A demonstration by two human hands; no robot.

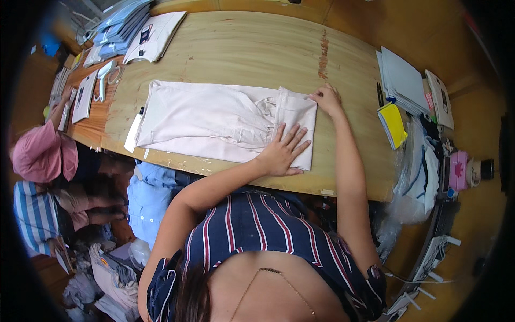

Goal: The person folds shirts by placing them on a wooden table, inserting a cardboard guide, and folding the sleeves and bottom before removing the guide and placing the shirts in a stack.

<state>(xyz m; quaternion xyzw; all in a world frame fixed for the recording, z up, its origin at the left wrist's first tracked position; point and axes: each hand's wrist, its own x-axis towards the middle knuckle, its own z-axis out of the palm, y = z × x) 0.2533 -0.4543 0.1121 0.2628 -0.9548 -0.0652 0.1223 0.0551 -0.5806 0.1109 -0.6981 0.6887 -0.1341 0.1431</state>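
A pale pink shirt [198, 115] lies folded into a long shape across the wooden table in front of me. Its right end is turned over, with loose creases bunched beside the fold. My left hand [283, 153] rests flat on that folded end, fingers spread. At the far right corner of the cloth, my right hand [326, 100] has its thumb and fingers pinched on the edge. From under the shirt's left end sticks a white card [132, 134], with a small black tag near it.
Another folded shirt [155, 36] and a stack of blue packed garments [119, 27] lie at the far left, near a white handheld device [103, 80]. White sheets [402, 80] and a yellow packet [393, 126] are at the right. Two people [45, 150] work at the left.
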